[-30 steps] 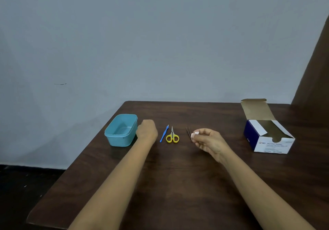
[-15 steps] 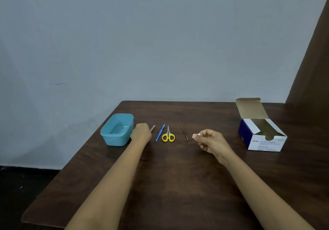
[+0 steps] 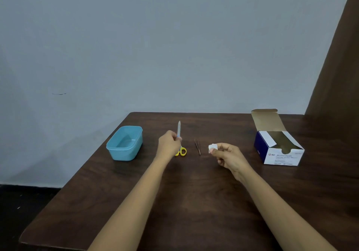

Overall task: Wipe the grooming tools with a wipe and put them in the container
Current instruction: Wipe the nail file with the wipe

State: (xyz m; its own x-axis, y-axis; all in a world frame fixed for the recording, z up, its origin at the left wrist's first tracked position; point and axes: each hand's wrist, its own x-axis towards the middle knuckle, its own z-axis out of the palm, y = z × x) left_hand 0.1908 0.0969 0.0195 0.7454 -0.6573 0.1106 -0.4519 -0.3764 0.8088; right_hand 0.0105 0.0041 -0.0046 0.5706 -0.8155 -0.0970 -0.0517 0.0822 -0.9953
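**First tool raised, wipe at the ready**

My left hand (image 3: 169,145) grips a slim pale tool (image 3: 179,129) by its near end, tip pointing up, so its length is free for wiping. My right hand (image 3: 227,156) pinches a folded white wipe (image 3: 212,147), well apart from the tool. The yellow-handled scissors (image 3: 182,151) and tweezers (image 3: 197,147) lie on the surface (image 3: 194,202) between my hands. The teal container (image 3: 124,147) sits empty at the left, handy for dropping tools in. The open swab box (image 3: 281,156) stands at the right.
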